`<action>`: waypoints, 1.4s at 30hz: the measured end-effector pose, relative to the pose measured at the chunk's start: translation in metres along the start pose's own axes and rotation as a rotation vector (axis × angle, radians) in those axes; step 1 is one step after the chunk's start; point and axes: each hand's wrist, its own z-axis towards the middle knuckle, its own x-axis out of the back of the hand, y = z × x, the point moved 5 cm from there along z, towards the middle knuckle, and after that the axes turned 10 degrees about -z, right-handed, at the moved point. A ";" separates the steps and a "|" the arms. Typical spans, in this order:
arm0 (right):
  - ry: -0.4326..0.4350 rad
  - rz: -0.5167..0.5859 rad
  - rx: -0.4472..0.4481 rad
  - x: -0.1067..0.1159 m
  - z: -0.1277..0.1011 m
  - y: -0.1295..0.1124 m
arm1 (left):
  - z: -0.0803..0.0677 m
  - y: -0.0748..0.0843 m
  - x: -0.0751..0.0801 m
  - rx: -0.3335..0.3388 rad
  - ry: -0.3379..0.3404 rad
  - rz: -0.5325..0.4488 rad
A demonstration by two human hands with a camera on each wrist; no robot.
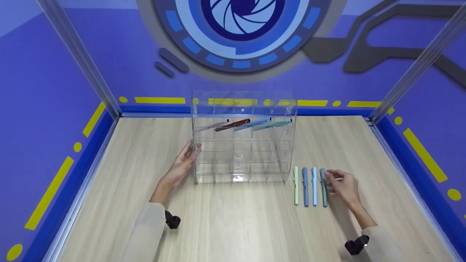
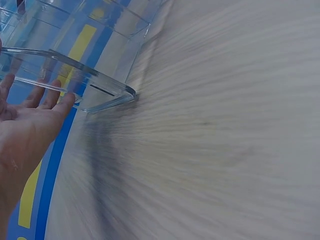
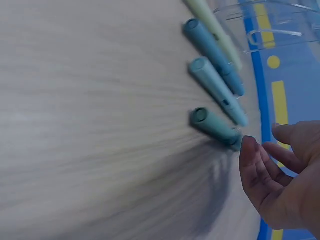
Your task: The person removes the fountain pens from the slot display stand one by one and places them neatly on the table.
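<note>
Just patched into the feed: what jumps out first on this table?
A clear acrylic organizer stands mid-table, with four pens lying slanted in its top row. The left hand rests flat against its left wall. To its right, four pastel pens lie side by side, and the right hand touches the rightmost, the teal pen.

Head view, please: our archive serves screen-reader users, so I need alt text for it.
A person's right hand touches the teal pen, the rightmost of four lying on a wooden table, while the left hand rests flat against a clear acrylic organizer with four pens in its top row.
</note>
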 end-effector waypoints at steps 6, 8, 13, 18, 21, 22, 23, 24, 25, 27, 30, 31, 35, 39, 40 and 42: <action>-0.103 0.180 0.033 0.003 0.008 -0.034 | 0.000 -0.001 -0.002 0.006 -0.018 0.024; -0.156 0.262 0.043 0.001 0.008 -0.049 | 0.001 -0.001 -0.003 0.010 -0.024 0.035; -0.218 0.376 0.097 -0.006 0.008 -0.087 | 0.000 0.000 -0.003 0.008 -0.024 0.052; -0.212 0.410 0.166 -0.007 0.009 -0.122 | -0.001 -0.001 -0.004 -0.009 -0.042 0.068; -0.198 0.438 0.205 -0.006 0.011 -0.143 | -0.002 -0.002 -0.003 -0.011 -0.041 0.062; -0.191 0.453 0.217 -0.005 0.012 -0.149 | -0.002 -0.003 -0.003 -0.011 -0.033 0.051; -0.184 0.463 0.228 -0.006 0.013 -0.155 | -0.002 -0.003 -0.002 -0.013 -0.029 0.041; -0.176 0.479 0.236 -0.006 0.015 -0.161 | -0.002 -0.003 -0.002 -0.017 -0.027 0.034; -0.167 0.490 0.244 -0.006 0.017 -0.166 | -0.002 -0.002 -0.002 -0.020 -0.020 0.027; -0.149 0.515 0.248 -0.008 0.020 -0.175 | -0.003 -0.002 -0.001 -0.023 -0.011 0.021; -0.126 0.526 0.245 -0.011 0.024 -0.183 | -0.004 -0.001 -0.001 -0.026 -0.013 0.027; -0.122 0.530 0.242 -0.013 0.025 -0.185 | -0.004 -0.002 -0.001 -0.023 -0.010 0.030; -0.122 0.560 0.220 -0.019 0.028 -0.191 | -0.004 -0.002 -0.002 -0.026 -0.023 0.030; -0.093 0.598 0.195 -0.021 0.030 -0.196 | -0.005 -0.002 -0.002 -0.002 -0.030 0.058; -0.074 0.604 0.187 -0.021 0.031 -0.197 | -0.005 -0.002 -0.002 0.010 -0.029 0.070; -0.043 0.620 0.177 -0.019 0.033 -0.199 | -0.005 -0.002 -0.002 0.031 -0.020 0.089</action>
